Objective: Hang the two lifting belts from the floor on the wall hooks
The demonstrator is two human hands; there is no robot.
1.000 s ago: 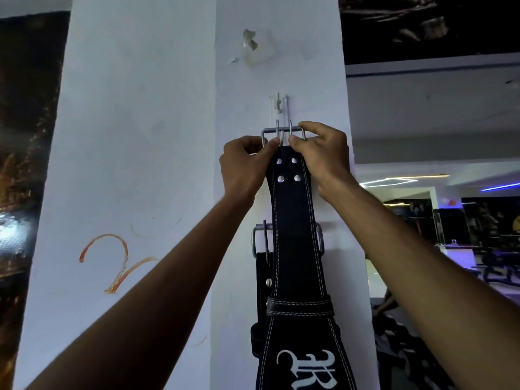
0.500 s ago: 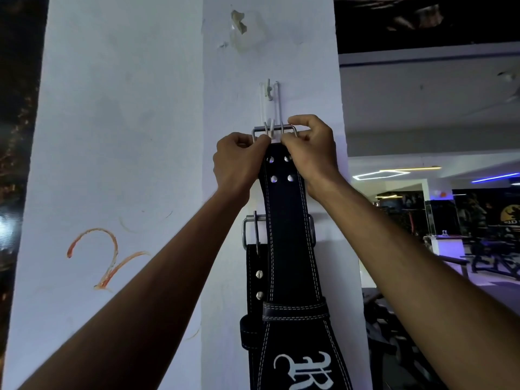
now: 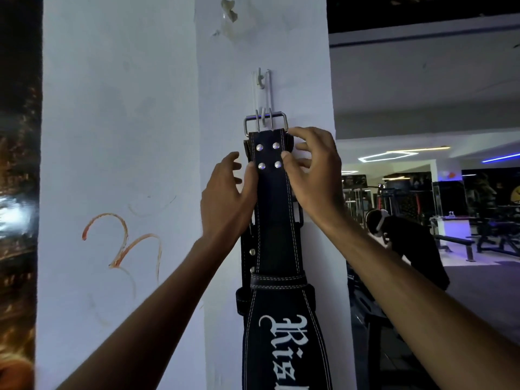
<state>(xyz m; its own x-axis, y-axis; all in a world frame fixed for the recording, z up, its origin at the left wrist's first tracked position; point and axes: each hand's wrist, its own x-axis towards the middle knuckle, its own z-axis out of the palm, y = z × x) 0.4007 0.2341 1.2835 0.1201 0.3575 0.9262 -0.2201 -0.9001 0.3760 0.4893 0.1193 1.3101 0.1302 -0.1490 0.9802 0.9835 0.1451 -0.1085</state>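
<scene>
White pillar (image 3: 121, 136) fills most of our view, w/ a dim gym off to the right, and we're standing right up against it. Nearest to us, the front belt (image 3: 274, 220) hangs straight down the pillar face, white lettering at its wide part low in frame. Our left hand (image 3: 228, 201) sits at its left edge, fingers spread and loose, thumb just resting on the leather by the rivets, not gripping. Our right hand (image 3: 312, 175) is the same on the right edge: fingers splayed, thumb tip touching the strap, no real grasp. Both hands read as open.

Behind the front belt, a second belt (image 3: 249, 249) peeks out on the left, hanging lower; what it hangs from is hidden, so we can't tell how it's held.

Further up, the buckle (image 3: 266, 121) lies flat to the wall, and the small hook (image 3: 262, 119) seems to pass thru its frame between the two prongs, on a white wire hanger (image 3: 263, 88) fixed above.

Our judgement: hanging looks abt done, release is the step in hand. To do it well, we should ease both hands off evenly, no sideways tug, and watch that the buckle bar stays seated deep in the hook. If the belt swings or the buckle tilts, steady the strap again before letting go fully.
</scene>
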